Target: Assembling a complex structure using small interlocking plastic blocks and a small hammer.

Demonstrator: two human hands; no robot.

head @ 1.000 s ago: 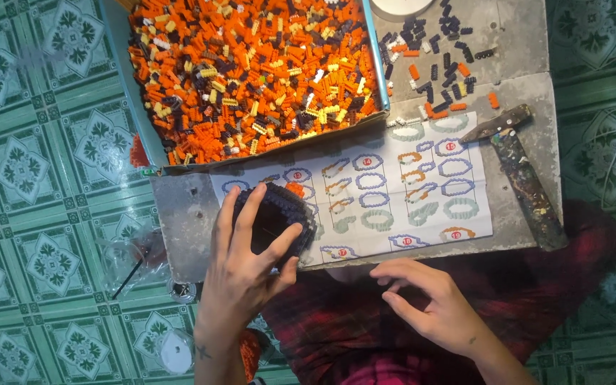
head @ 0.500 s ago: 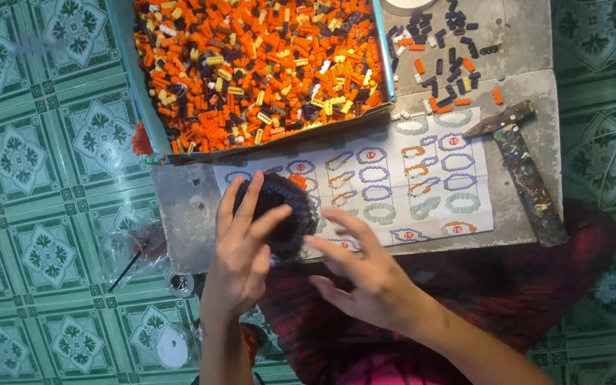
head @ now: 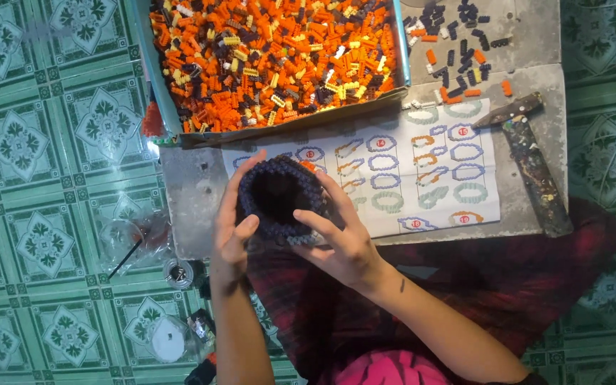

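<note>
Beadwork cup (head: 277,195), dark navy and hollow, sits held between both hands above a grey slab (head: 194,192). Left hand (head: 231,224) wraps fingers around its left side; right hand (head: 347,239) clasps the right. A pattern sheet (head: 422,171) lies beside it, a tray of orange beads (head: 272,50) beyond.

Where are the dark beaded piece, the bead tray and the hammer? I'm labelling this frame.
dark beaded piece (head: 277,196), head view, on its dark hollow middle between both hands.
bead tray (head: 152,68), head view, on its blue left wall.
hammer (head: 532,167), head view, on the paint-flecked handle.
</note>
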